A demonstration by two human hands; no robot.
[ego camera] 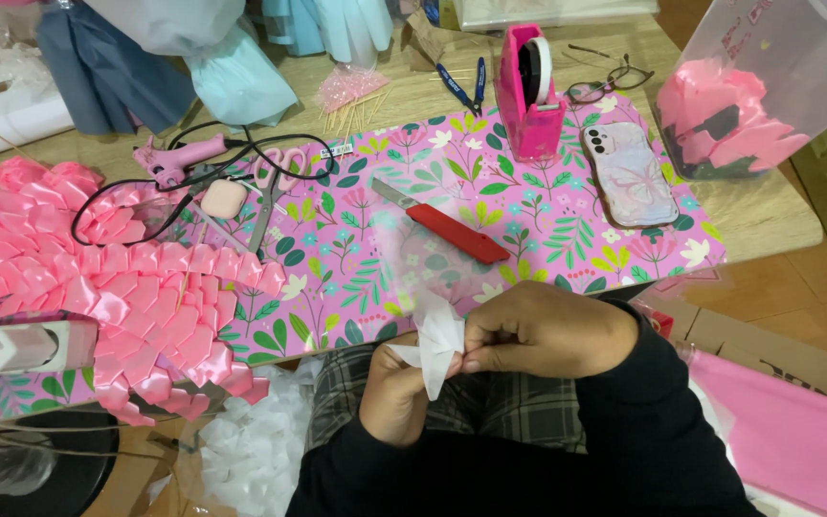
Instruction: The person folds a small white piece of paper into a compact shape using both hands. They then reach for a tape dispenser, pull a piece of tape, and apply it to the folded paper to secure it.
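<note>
Pinching one folded white ribbon piece (435, 345) together, the left hand (396, 393) and right hand (546, 330) hold it just beyond the near edge of the flowered mat (547, 225). On the mat lie one red cutter (452, 230), one phone (629, 172), one pink tape dispenser (528, 96) at the far edge; nothing blocks the hands.

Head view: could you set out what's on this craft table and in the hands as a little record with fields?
Left hand: pinches the lower end of a folded white ribbon piece
Right hand: pinches the same piece from the side
Table cover: pink floral mat
On the mat: red utility knife, phone, pink tape dispenser, scissors
Left of the mat: pink glue gun, mass of folded pink ribbon petals
On the lap: heap of white ribbon pieces
</note>
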